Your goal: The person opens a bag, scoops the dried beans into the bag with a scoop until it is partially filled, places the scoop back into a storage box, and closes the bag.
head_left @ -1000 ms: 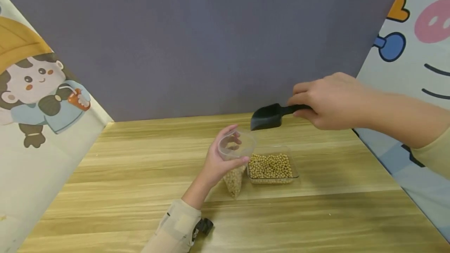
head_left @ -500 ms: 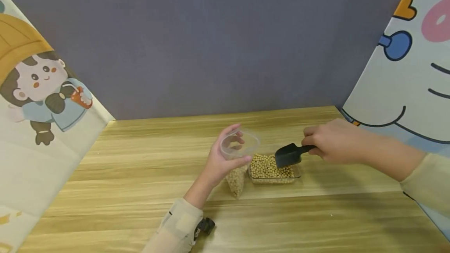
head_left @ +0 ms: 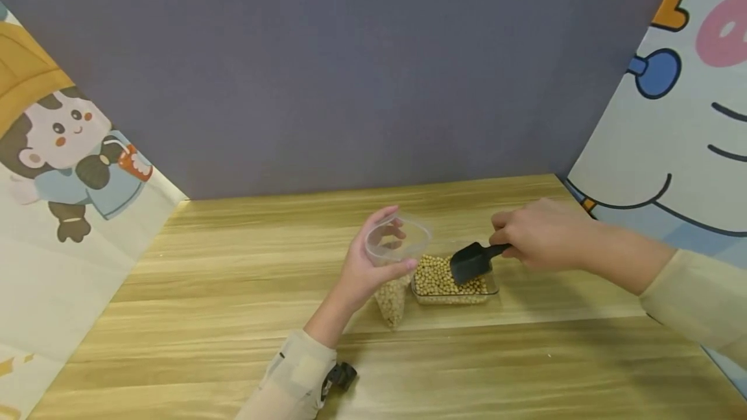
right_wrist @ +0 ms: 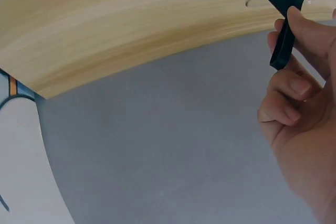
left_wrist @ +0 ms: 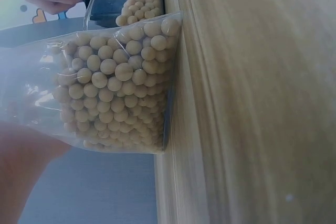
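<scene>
A clear plastic bag (head_left: 392,303), its lower part filled with soybeans, stands on the table. My left hand (head_left: 358,271) holds its round mouth wide, thumb in front and fingers behind. The beans press against the film of the bag in the left wrist view (left_wrist: 115,87). Beside it, to the right, is a clear rectangular container (head_left: 496,287) of soybeans (head_left: 432,275). My right hand (head_left: 543,235) grips the handle of a black scoop (head_left: 469,263), whose blade is tilted down at the beans in the container. In the right wrist view, thumb and fingers pinch the scoop handle (right_wrist: 283,45).
The wood-grain table (head_left: 233,329) ends at a grey back panel (head_left: 350,83). Cartoon-printed panels stand at the left (head_left: 70,148) and right (head_left: 630,154). A small black device (head_left: 341,374) sits at my left wrist.
My right hand has lowered the scoop from above the bag's mouth to the beans in the container, then shifted it slightly left. The left hand and bag have stayed nearly still.
</scene>
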### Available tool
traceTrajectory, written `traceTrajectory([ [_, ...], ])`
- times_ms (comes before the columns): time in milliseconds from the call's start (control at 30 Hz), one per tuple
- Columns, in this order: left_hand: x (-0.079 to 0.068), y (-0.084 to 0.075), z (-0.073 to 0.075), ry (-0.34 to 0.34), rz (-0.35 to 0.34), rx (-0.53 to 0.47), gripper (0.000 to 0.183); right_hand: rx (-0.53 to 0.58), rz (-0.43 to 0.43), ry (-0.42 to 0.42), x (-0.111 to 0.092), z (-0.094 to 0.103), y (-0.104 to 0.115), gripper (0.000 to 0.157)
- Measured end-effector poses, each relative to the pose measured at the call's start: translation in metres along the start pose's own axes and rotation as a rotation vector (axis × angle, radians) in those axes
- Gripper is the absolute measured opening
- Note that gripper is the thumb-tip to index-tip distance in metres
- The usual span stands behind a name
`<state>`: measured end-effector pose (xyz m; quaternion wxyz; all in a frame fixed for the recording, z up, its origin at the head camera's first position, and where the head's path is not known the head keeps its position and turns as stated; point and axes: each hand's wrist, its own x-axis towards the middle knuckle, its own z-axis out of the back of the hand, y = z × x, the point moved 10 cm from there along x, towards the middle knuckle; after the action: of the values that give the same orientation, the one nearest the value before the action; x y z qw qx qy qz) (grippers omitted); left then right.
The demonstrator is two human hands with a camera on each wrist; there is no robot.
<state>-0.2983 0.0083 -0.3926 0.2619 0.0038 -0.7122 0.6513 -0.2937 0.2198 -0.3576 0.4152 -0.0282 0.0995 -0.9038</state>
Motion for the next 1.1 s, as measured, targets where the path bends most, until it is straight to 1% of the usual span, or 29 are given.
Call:
traceTrajectory([
  [100,0.002,0.002,-0.001,0.006,0.006,-0.002,0.091,0.034,0.001,-0.006,-0.001,-0.008,-0.003,0.013],
  [200,0.004,0.004,-0.003,0.008,0.012,-0.005,0.091,0.085,0.008,-0.03,-0.003,-0.015,-0.007,0.011],
  [367,0.008,0.007,-0.003,-0.002,0.024,0.02,0.092,0.162,0.032,-0.091,-0.006,-0.026,-0.013,0.013],
  [500,0.01,0.009,-0.003,-0.007,0.028,0.027,0.093,0.226,0.023,-0.12,-0.007,-0.034,-0.016,0.017],
  [633,0.012,0.012,-0.002,-0.016,0.029,0.024,0.092,0.294,0.025,-0.123,-0.006,-0.042,-0.015,0.02],
  [867,0.015,0.017,-0.001,-0.032,0.044,0.049,0.09,0.41,0.045,-0.114,0.0,-0.059,-0.007,0.022],
  [1000,0.017,0.019,-0.002,-0.037,0.043,0.047,0.09,0.449,0.029,-0.114,0.004,-0.067,-0.005,0.022],
  [1100,0.018,0.021,-0.002,-0.041,0.041,0.041,0.09,0.453,0.006,-0.125,0.007,-0.071,-0.006,0.022],
])
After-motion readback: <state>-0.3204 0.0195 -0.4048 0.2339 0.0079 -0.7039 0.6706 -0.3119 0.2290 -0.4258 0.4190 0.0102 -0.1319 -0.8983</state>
